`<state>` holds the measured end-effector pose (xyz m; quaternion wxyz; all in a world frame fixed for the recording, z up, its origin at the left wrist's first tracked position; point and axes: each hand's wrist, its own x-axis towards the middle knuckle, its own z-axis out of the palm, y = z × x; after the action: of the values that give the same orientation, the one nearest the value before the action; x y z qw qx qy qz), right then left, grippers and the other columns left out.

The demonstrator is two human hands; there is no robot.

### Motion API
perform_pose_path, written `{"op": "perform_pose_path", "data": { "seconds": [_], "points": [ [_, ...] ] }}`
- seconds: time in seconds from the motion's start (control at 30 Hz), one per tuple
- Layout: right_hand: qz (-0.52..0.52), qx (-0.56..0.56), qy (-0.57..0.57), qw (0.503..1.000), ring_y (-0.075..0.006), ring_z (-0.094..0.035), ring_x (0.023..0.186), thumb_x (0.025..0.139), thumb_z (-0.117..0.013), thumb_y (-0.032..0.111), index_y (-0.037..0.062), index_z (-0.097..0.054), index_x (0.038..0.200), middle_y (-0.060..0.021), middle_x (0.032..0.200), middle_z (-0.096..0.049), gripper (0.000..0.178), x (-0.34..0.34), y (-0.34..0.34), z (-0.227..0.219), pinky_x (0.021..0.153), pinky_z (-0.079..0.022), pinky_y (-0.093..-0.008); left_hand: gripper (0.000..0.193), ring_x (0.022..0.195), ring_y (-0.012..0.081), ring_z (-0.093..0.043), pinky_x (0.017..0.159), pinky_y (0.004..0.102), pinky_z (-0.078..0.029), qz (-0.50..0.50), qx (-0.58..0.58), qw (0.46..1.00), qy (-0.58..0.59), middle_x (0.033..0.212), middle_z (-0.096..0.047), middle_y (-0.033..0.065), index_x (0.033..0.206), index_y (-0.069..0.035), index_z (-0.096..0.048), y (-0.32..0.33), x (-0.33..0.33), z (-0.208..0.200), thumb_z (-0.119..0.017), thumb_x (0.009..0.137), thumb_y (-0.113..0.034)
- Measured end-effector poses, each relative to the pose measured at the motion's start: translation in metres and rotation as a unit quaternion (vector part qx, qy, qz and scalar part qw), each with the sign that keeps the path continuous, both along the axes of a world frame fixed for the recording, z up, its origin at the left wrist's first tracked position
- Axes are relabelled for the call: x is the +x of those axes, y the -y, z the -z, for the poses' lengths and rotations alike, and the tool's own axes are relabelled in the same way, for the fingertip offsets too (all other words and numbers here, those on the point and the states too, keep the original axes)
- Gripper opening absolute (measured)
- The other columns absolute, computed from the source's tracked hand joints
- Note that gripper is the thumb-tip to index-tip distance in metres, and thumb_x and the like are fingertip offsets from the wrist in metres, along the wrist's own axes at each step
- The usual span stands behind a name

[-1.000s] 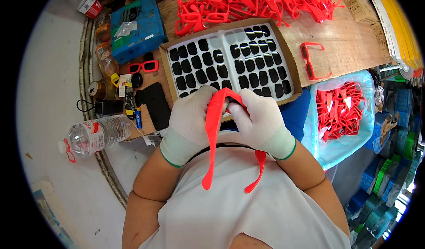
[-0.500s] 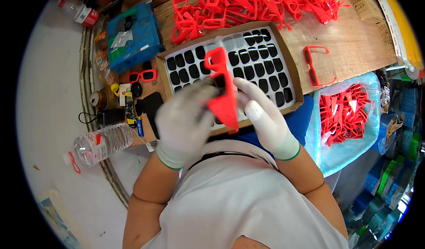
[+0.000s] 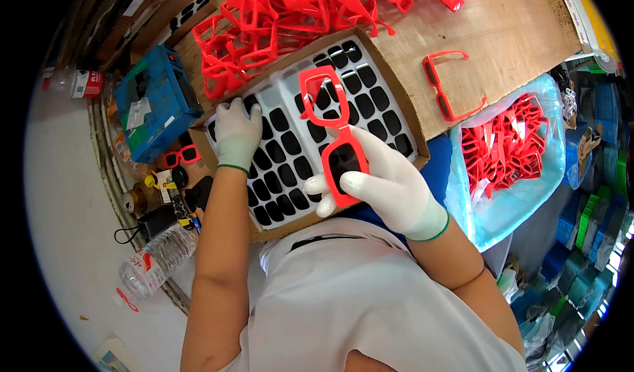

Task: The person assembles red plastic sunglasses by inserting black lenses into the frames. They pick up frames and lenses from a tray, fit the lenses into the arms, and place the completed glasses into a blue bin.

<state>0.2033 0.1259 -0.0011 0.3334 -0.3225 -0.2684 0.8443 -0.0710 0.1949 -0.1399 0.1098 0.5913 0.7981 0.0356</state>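
A red sunglasses frame (image 3: 344, 129) is held in my right hand (image 3: 389, 190), gripped by the near rim between thumb and fingers. That near rim has a dark lens (image 3: 344, 164) in it, while the tray shows through the far rim. My left hand (image 3: 238, 134), in a white glove like the right, reaches over the left part of a cardboard box (image 3: 415, 124). Its fingertips are apart and come down at the dark lenses there; no held thing shows. Rows of dark lenses (image 3: 286, 175) lie in the white tray inside the box.
Many red frames (image 3: 290, 8) are heaped beyond the box. One red frame (image 3: 441, 91) lies right of it, near a blue-lined bin of red pieces (image 3: 505, 150). At left are a blue box (image 3: 155, 101), red sunglasses (image 3: 181, 155) and a large clear bottle (image 3: 155, 260).
My left hand has left the red frame and moved to the lenses at the box's far left. My right hand now holds the frame alone, with its front turned into view.
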Motion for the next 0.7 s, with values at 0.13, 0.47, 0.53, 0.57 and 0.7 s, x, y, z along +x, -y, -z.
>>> {"op": "perform_pose_path", "data": {
  "seconds": [0.13, 0.47, 0.53, 0.57, 0.7],
  "points": [
    [0.006, -0.018, -0.033, 0.999, -0.0244, -0.072, 0.089, 0.091, -0.065, 0.019, -0.0042, -0.029, 0.153, -0.0219, 0.111, -0.070, 0.076, 0.001, 0.001, 0.003, 0.088, -0.056, -0.0381, 0.053, 0.114, 0.0419, -0.060, 0.101, 0.0472, -0.048, -0.014, 0.028, 0.999, 0.043, 0.125, -0.057, 0.0275, 0.126, -0.005, -0.066, -0.003, -0.001, 0.002, -0.063, 0.088, -0.041],
    [0.062, 0.154, 0.059, 0.984, -0.0190, -0.068, 0.101, 0.087, -0.043, -0.010, 0.0007, -0.026, 0.150, -0.0206, 0.135, -0.056, 0.065, -0.003, 0.036, -0.011, 0.095, -0.052, -0.0358, 0.027, 0.088, 0.0296, -0.071, 0.082, 0.0381, -0.054, 0.053, 0.145, 0.963, 0.222, 0.092, -0.073, 0.0166, 0.106, 0.000, -0.069, 0.033, 0.015, -0.037, -0.067, 0.090, -0.022],
    [0.033, 0.171, 0.071, 0.982, -0.0157, -0.066, 0.092, 0.087, -0.040, -0.011, 0.0005, -0.030, 0.145, -0.0169, 0.125, -0.059, 0.060, 0.015, 0.043, -0.007, 0.091, -0.052, -0.0339, 0.022, 0.079, 0.0150, -0.066, 0.075, 0.0309, -0.053, 0.087, 0.053, 0.930, 0.352, 0.086, -0.070, 0.0082, 0.102, -0.001, -0.068, 0.073, 0.029, -0.080, -0.068, 0.091, -0.020],
    [-0.007, 0.145, 0.127, 0.981, -0.0133, -0.063, 0.084, 0.088, -0.038, -0.011, 0.0001, -0.032, 0.141, -0.0127, 0.112, -0.061, 0.055, 0.025, 0.047, -0.012, 0.086, -0.052, -0.0321, 0.019, 0.077, 0.0108, -0.063, 0.071, 0.0274, -0.051, 0.118, 0.048, 0.897, 0.422, 0.084, -0.067, 0.0036, 0.100, -0.001, -0.065, 0.099, 0.026, -0.088, -0.068, 0.091, -0.017],
    [-0.111, 0.176, 0.237, 0.949, -0.0133, -0.062, 0.080, 0.088, -0.038, -0.007, -0.0013, -0.032, 0.143, -0.0110, 0.101, -0.063, 0.055, 0.030, 0.063, -0.006, 0.079, -0.053, -0.0309, 0.018, 0.076, 0.0118, -0.063, 0.068, 0.0268, -0.053, -0.011, -0.083, 0.685, 0.723, 0.088, -0.065, 0.0070, 0.105, 0.001, -0.059, 0.156, 0.040, -0.132, -0.067, 0.091, -0.005]
  ]
}}
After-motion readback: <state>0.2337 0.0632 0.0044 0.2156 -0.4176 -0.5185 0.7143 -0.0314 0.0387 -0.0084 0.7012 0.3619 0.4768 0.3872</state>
